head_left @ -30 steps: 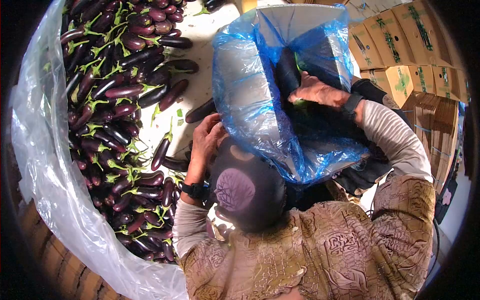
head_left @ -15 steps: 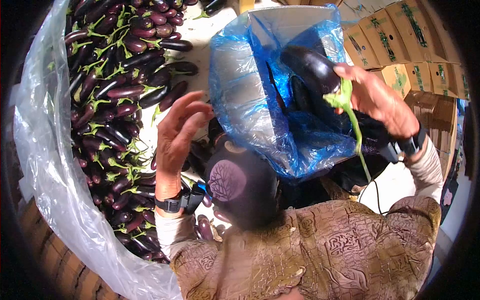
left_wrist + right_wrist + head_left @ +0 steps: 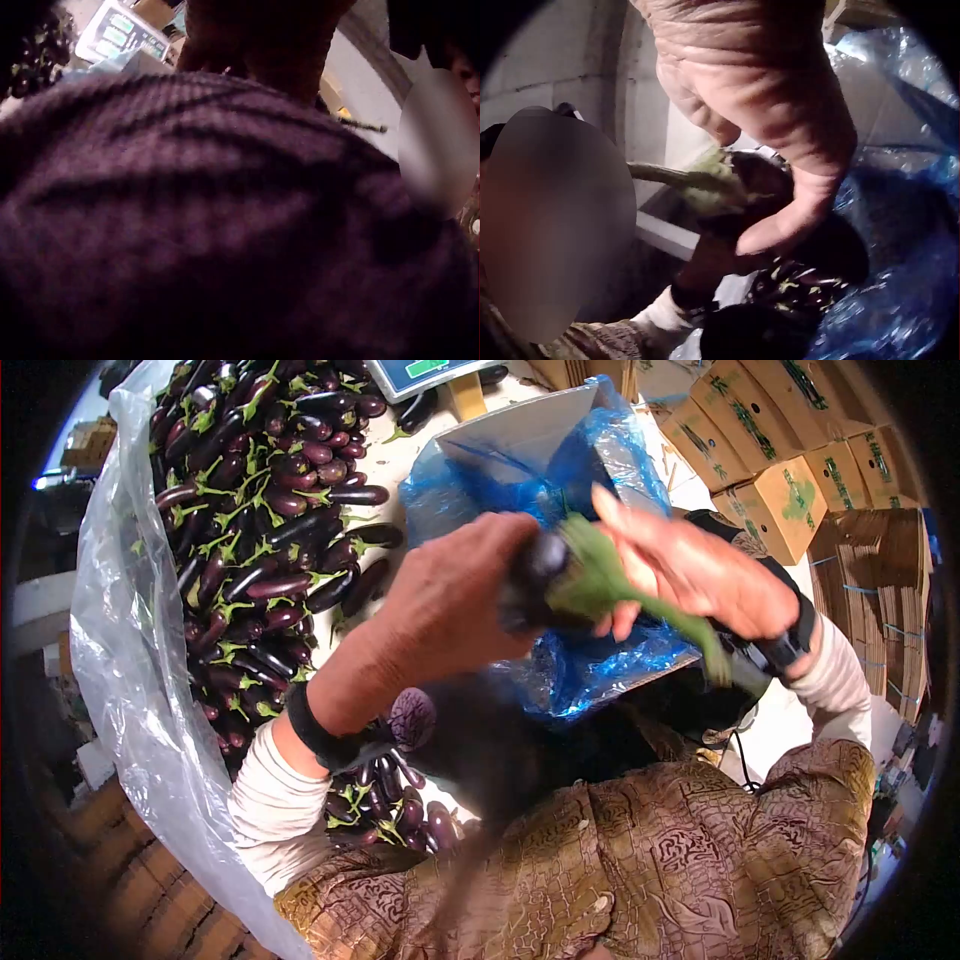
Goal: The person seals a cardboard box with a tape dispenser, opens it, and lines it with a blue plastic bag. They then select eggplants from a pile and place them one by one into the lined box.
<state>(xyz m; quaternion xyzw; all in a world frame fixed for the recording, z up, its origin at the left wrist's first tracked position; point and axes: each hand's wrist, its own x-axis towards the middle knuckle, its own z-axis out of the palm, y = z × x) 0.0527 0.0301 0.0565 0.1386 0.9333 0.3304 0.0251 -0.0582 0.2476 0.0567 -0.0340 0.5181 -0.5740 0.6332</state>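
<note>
In the head view the left hand (image 3: 450,590) grips the dark body of an eggplant (image 3: 540,570), held up in front of the box. Its green cap and long stem point toward the right hand (image 3: 700,575). That hand is blurred; its thumb stands straight and its fingers spread around the cap end. In the right wrist view the thumb overlaps the eggplant's body, with the green cap (image 3: 720,187) showing beside the fingers. Behind the hands stands a box (image 3: 530,435) lined with blue plastic. A dark patterned cloth (image 3: 225,217) fills most of the left wrist view.
A large heap of eggplants (image 3: 270,520) lies on the left, edged by clear plastic sheeting (image 3: 130,660). A digital scale (image 3: 425,372) stands at the top. Cartons (image 3: 770,500) and stacked flat cardboard (image 3: 870,600) are on the right.
The right hand first lifted the eggplant out of the lined box, then brought it left. The left hand rose from beside the box and took hold of its body. The view shifted slightly.
</note>
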